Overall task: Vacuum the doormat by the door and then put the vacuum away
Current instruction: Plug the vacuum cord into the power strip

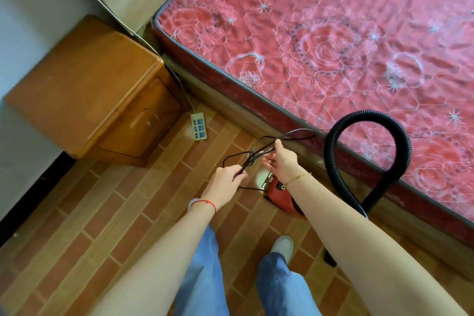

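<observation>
Beside mattress edge [256,100], cord [259,152] in both hands

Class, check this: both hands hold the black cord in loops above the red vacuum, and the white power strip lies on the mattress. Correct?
Not quite. The power strip lies on the brick-patterned floor beside the wooden nightstand, not on the mattress, as the head view shows. The rest stands: left hand and right hand hold the cord above the vacuum.

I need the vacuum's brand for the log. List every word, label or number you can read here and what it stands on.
None can be read.
Red vacuum: no brand or label legible; the right hand and its arm cover much of it.
Power strip: only sockets show, any marking too small to read.
Mattress: pattern only, no text.
</observation>
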The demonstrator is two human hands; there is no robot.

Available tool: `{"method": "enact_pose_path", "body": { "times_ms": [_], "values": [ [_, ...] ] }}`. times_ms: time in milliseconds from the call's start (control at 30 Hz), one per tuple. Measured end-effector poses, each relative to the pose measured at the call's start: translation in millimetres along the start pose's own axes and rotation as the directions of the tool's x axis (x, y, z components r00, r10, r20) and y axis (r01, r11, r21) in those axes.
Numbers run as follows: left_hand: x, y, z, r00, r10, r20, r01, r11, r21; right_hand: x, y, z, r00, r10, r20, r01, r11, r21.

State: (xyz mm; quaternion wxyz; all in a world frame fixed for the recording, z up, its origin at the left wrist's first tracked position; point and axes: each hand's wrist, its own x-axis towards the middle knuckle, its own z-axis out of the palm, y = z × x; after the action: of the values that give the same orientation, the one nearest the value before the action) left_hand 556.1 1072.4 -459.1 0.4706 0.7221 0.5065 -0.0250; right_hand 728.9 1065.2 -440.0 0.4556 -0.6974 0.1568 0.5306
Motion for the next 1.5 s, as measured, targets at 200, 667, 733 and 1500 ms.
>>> {"method": "enact_pose_path", "body": {
  "times_ms": [200,667,733,1500],
  "values": [
    [27.7,-42.3,-64.0,0.995,-0.004,0.100,0.004,1.000,0.006,13.3,-5.8,85.9,0.997,0.041,-0.070,-0.034,0.994,0.100],
    [82.0,-138.6,-170.1,0.978,0.001,0.210,-0.003,1.000,0.009,46.6,-13.7,241.3,0.994,0.105,-0.009,-0.105,0.992,-0.065],
    [86.9,-144.7,-172.9,0.979,0.000,0.206,0.001,1.000,-0.006,50.6,-12.5,251.0,0.996,0.079,-0.039,-0.082,0.994,-0.074],
    [113.2,-140.7,-106.6,0.946,-0.079,0.315,0.075,0.997,0.025,105.1,20.7,187.1,0.886,-0.148,-0.441,0.078,0.982,-0.172]
  ]
}}
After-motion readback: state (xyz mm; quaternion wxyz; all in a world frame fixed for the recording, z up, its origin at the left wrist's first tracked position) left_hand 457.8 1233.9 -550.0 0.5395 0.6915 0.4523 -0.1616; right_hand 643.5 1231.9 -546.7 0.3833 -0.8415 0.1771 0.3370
